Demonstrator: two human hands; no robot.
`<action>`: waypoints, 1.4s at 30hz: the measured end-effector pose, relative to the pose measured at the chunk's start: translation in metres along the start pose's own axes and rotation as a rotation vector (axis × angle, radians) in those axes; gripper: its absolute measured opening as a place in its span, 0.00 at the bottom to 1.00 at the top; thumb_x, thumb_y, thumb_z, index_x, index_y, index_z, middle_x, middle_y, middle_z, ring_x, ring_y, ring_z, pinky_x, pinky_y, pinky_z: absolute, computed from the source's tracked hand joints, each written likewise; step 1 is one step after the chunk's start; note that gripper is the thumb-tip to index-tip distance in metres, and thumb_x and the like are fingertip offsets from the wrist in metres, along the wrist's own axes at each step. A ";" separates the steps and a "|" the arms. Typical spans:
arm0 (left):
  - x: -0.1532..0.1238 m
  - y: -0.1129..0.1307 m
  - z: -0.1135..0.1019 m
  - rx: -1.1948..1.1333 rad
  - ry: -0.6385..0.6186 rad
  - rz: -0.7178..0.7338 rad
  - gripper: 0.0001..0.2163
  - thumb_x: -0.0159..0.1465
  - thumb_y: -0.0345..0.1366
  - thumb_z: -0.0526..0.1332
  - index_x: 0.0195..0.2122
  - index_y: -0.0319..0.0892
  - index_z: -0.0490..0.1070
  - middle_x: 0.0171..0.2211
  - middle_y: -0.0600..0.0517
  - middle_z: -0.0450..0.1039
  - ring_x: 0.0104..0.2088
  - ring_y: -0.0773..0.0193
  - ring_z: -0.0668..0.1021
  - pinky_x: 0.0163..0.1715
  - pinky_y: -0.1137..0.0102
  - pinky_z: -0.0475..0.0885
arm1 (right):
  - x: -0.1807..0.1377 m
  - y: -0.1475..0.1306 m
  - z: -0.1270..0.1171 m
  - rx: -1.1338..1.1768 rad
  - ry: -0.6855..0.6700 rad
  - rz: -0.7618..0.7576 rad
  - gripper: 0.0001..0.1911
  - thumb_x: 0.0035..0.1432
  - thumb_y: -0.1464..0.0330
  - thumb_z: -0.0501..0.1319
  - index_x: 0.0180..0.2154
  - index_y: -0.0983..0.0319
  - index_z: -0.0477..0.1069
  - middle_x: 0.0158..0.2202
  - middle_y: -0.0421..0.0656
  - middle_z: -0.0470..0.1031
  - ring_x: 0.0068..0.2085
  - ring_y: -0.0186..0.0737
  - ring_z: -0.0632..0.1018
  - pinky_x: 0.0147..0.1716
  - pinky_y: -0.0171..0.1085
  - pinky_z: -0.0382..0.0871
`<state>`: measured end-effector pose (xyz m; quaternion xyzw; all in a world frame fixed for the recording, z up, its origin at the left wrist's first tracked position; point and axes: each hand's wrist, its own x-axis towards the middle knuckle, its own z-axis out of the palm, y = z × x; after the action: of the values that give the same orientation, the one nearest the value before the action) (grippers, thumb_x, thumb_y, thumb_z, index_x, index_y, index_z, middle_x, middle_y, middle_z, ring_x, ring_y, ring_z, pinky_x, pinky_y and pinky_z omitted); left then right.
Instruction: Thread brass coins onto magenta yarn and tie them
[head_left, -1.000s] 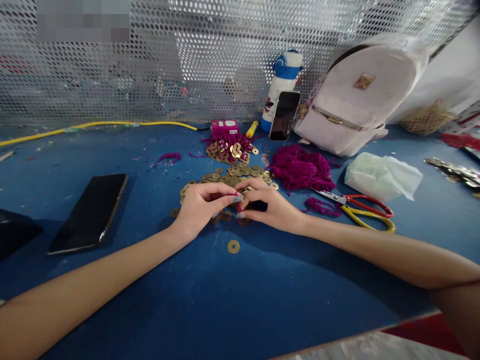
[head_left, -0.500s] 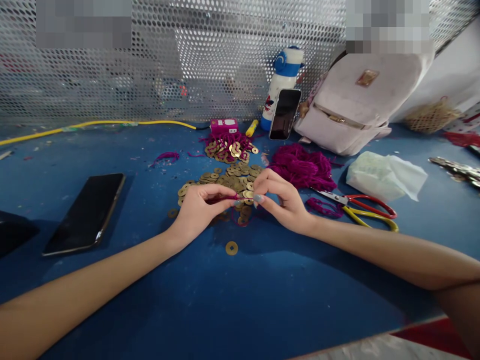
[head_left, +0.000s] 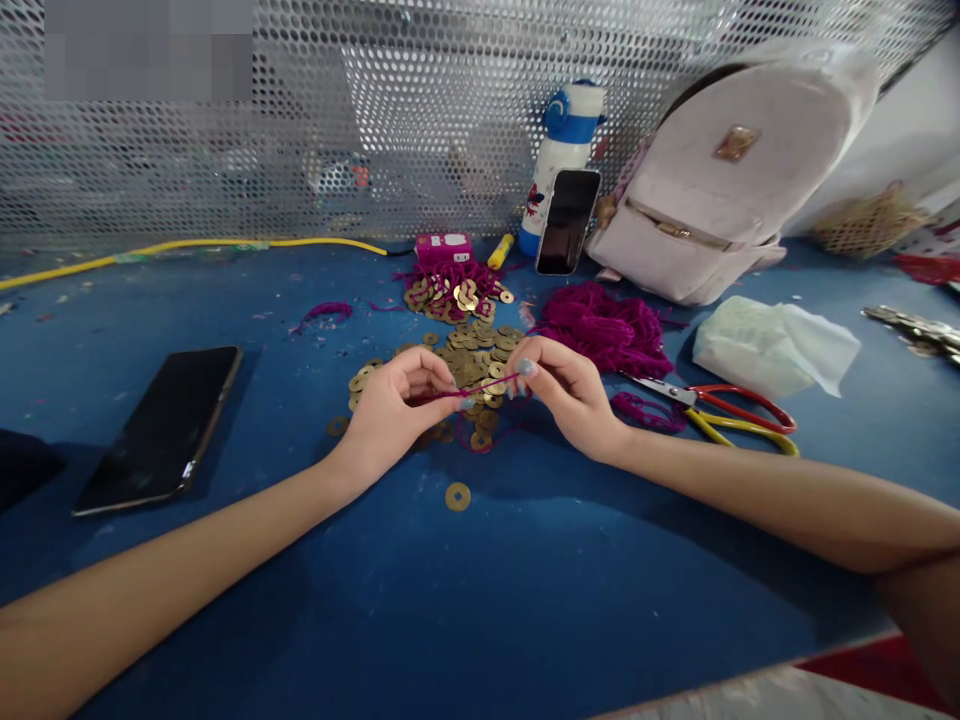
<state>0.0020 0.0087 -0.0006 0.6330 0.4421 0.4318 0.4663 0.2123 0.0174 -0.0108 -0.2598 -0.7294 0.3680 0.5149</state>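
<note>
Between my two hands a thin purple cord [head_left: 493, 383] is stretched, slanting up to the right. My left hand [head_left: 401, 405] pinches its left end between thumb and fingers; whether a coin is also in that grip is hidden. Closed on the other end is my right hand [head_left: 564, 393], thumb against the index finger. A loose loop of cord hangs below them. Behind and beneath the hands lies a pile of brass coins [head_left: 469, 350] with square holes. One single coin [head_left: 457, 497] rests nearer to me on the blue table [head_left: 480, 610].
Farther back are corded coins [head_left: 457, 295], a purple yarn bundle [head_left: 600, 330], a bottle [head_left: 566, 130], a propped phone [head_left: 568, 222] and a backpack [head_left: 727, 190]. Scissors [head_left: 739, 405] and a white packet [head_left: 772, 345] lie right. Another phone [head_left: 161, 430] lies left.
My right hand has drawn slightly away from the left and turned, and a length of purple cord now shows taut between them. The view has shifted slightly.
</note>
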 end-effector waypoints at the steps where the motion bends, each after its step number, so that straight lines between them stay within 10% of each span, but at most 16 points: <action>1: 0.000 0.000 0.000 0.022 -0.008 0.010 0.09 0.54 0.28 0.69 0.31 0.41 0.68 0.26 0.58 0.72 0.29 0.70 0.76 0.32 0.76 0.71 | 0.000 0.000 0.000 0.013 0.017 0.002 0.14 0.69 0.64 0.54 0.30 0.61 0.66 0.28 0.39 0.67 0.30 0.32 0.69 0.31 0.35 0.63; 18: -0.005 0.007 0.001 0.404 -0.234 0.183 0.07 0.62 0.27 0.64 0.38 0.42 0.81 0.32 0.53 0.75 0.28 0.69 0.74 0.27 0.74 0.66 | 0.006 0.011 -0.002 0.144 0.235 0.141 0.17 0.68 0.57 0.56 0.30 0.60 0.65 0.25 0.36 0.70 0.27 0.30 0.70 0.28 0.33 0.64; 32: -0.008 0.008 -0.001 0.222 -0.130 0.256 0.04 0.60 0.31 0.67 0.36 0.41 0.81 0.29 0.52 0.76 0.25 0.69 0.74 0.23 0.75 0.66 | 0.007 0.012 -0.003 0.153 0.240 0.192 0.18 0.66 0.56 0.57 0.29 0.60 0.64 0.24 0.36 0.70 0.25 0.30 0.68 0.27 0.33 0.61; 42: -0.006 0.008 -0.003 0.222 -0.047 0.275 0.04 0.60 0.31 0.66 0.29 0.41 0.80 0.28 0.51 0.76 0.28 0.66 0.76 0.26 0.72 0.67 | 0.000 -0.010 -0.006 -0.149 0.255 -0.210 0.07 0.67 0.62 0.56 0.41 0.57 0.69 0.41 0.45 0.69 0.46 0.41 0.71 0.48 0.42 0.66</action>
<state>-0.0011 0.0024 0.0072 0.7450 0.3855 0.4250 0.3403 0.2180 0.0128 -0.0017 -0.2641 -0.7067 0.2210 0.6181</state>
